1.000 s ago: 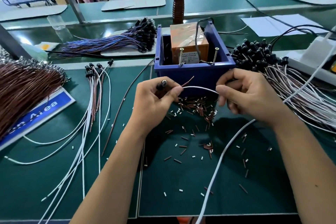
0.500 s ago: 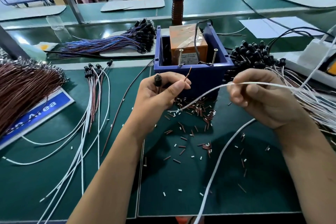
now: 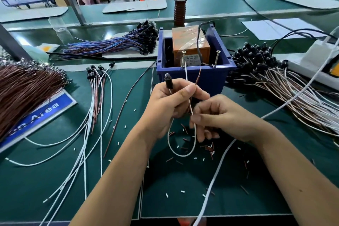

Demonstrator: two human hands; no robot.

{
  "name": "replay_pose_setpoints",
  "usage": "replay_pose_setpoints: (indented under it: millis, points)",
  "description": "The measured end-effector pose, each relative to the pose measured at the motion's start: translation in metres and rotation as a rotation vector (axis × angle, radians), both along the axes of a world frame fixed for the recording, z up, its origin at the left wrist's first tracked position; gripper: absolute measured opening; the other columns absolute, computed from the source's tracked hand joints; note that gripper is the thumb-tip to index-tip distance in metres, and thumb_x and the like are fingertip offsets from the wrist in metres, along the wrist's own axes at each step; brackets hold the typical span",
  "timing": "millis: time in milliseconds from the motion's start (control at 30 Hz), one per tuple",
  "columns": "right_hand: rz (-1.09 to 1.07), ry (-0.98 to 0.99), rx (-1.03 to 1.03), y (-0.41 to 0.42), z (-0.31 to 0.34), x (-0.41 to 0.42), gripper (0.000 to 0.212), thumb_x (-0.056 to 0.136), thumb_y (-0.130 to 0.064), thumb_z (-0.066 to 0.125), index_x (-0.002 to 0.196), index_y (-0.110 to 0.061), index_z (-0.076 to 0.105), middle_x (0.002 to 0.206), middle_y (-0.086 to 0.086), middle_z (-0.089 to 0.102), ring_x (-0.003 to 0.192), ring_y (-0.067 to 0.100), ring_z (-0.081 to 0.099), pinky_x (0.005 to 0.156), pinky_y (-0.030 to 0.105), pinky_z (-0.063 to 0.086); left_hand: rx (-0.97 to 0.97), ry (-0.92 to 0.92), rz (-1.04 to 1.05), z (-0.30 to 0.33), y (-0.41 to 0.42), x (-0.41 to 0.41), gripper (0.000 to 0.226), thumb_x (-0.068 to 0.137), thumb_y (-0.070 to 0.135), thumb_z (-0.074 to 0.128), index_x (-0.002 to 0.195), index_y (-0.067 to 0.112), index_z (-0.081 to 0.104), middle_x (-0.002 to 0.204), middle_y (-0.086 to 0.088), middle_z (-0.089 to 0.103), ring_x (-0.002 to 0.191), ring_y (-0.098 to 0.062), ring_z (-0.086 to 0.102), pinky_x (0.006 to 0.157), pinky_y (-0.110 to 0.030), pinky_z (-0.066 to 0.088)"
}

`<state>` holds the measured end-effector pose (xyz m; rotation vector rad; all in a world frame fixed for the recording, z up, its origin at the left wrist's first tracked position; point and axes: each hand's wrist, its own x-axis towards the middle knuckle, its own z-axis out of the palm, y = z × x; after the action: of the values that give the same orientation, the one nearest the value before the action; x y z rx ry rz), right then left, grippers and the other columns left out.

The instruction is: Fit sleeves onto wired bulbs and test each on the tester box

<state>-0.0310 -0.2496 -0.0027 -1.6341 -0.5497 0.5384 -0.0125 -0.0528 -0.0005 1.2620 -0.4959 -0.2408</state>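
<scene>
Holding wired bulb (image 3: 167, 79) upright, left hand (image 3: 170, 104) closed round leads, ends raised toward tester box (image 3: 194, 60) at bench middle; right hand (image 3: 220, 117) pinches white lead (image 3: 194, 130), likely steadying for contact.

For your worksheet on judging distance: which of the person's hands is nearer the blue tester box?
Left. The left hand is raised just before the blue tester box; the right hand sits lower, farther back.

Bright light from above gives soft shadows under the forearms and glare on the green table (image 3: 113, 29); edges bend, background slightly blurred.
</scene>
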Motion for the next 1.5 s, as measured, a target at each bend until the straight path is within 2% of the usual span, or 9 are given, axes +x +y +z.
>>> replay_pose_setpoints:
  millis: [200, 400, 567, 667, 800, 933, 1233, 1367, 1500]
  points:
    - [-0.312, 0.083, 0.406, -0.012, 0.006, 0.004, 0.025, 0.101, -0.027, 0.058, 0.100, -0.011, 0.078, 0.072, 0.011, 0.067, 0.050, 0.010, 0.050, 0.039, 0.016, 0.035, -0.056, 0.154, -0.392, -0.004, 0.013, 0.003, 0.016, 0.095, 0.027, 0.069, 0.083, 0.016, 0.072, 0.081, -0.006, 0.074, 0.041, 0.004, 0.035, 0.043, -0.009, 0.029]
    - [-0.462, 0.039, 0.368, 0.001, 0.004, 0.001, 0.026, 0.096, -0.032, 0.060, 0.087, -0.015, 0.078, 0.069, 0.006, 0.067, 0.048, 0.009, 0.048, 0.038, 0.017, 0.034, -0.031, 0.183, -0.557, -0.008, 0.009, 0.003, 0.021, 0.092, 0.031, 0.073, 0.083, 0.013, 0.071, 0.078, -0.010, 0.071, 0.041, 0.004, 0.033, 0.043, -0.013, 0.020]
    - [-0.469, 0.163, 0.426, 0.002, 0.006, 0.001, 0.040, 0.094, -0.043, 0.057, 0.097, -0.006, 0.072, 0.074, 0.011, 0.068, 0.051, 0.011, 0.050, 0.038, 0.018, 0.033, -0.139, 0.191, -0.448, -0.009, 0.008, 0.004, 0.019, 0.091, 0.032, 0.075, 0.084, 0.015, 0.069, 0.080, -0.004, 0.070, 0.043, 0.006, 0.035, 0.044, -0.010, 0.027]
    - [-0.379, 0.151, 0.395, 0.005, 0.005, -0.002, 0.033, 0.094, -0.036, 0.060, 0.101, -0.008, 0.077, 0.078, 0.008, 0.067, 0.055, 0.011, 0.050, 0.041, 0.019, 0.031, -0.187, 0.188, -0.373, -0.008, 0.007, 0.006, 0.020, 0.091, 0.032, 0.074, 0.086, 0.013, 0.068, 0.082, -0.003, 0.070, 0.042, 0.005, 0.036, 0.044, -0.010, 0.029]
    - [-0.384, 0.068, 0.423, 0.008, 0.004, -0.003, 0.017, 0.085, -0.034, 0.073, 0.093, -0.021, 0.080, 0.072, 0.006, 0.061, 0.055, 0.011, 0.045, 0.044, 0.023, 0.023, -0.109, 0.148, -0.342, -0.007, 0.007, 0.004, 0.016, 0.099, 0.022, 0.062, 0.086, 0.014, 0.068, 0.086, -0.003, 0.071, 0.043, 0.004, 0.034, 0.046, -0.012, 0.026]
    - [-0.431, 0.067, 0.402, 0.012, 0.001, -0.001, 0.029, 0.080, -0.041, 0.077, 0.086, -0.014, 0.069, 0.062, 0.009, 0.055, 0.046, 0.009, 0.042, 0.039, 0.017, 0.026, -0.043, 0.107, -0.321, -0.005, 0.003, 0.002, 0.020, 0.102, 0.019, 0.054, 0.087, 0.013, 0.066, 0.086, -0.004, 0.071, 0.045, 0.002, 0.033, 0.047, -0.019, 0.019]
    - [-0.418, 0.003, 0.477, 0.009, 0.003, -0.002, 0.024, 0.094, -0.033, 0.066, 0.097, -0.011, 0.074, 0.064, 0.002, 0.060, 0.054, 0.013, 0.046, 0.049, 0.027, 0.025, -0.043, 0.091, -0.351, -0.001, 0.003, -0.003, 0.013, 0.096, 0.021, 0.068, 0.090, 0.010, 0.071, 0.082, -0.001, 0.066, 0.049, 0.002, 0.035, 0.049, -0.012, 0.030]
    - [-0.460, -0.040, 0.475, 0.006, 0.005, -0.002, 0.020, 0.097, -0.026, 0.060, 0.091, -0.012, 0.072, 0.078, 0.010, 0.065, 0.064, 0.014, 0.054, 0.044, 0.019, 0.036, 0.007, 0.083, -0.237, 0.002, 0.006, -0.003, 0.015, 0.096, 0.021, 0.064, 0.087, 0.015, 0.074, 0.079, -0.040, 0.039, 0.048, -0.006, 0.025, 0.048, -0.013, 0.031]
    - [-0.505, 0.060, 0.472, 0.011, 0.005, -0.001, 0.024, 0.102, -0.023, 0.056, 0.093, -0.006, 0.070, 0.082, 0.009, 0.069, 0.062, 0.012, 0.058, 0.042, 0.019, 0.040, 0.032, 0.118, -0.121, 0.003, 0.003, -0.003, 0.017, 0.098, 0.019, 0.062, 0.086, 0.013, 0.072, 0.075, -0.045, 0.031, 0.046, -0.005, 0.027, 0.047, -0.015, 0.030]
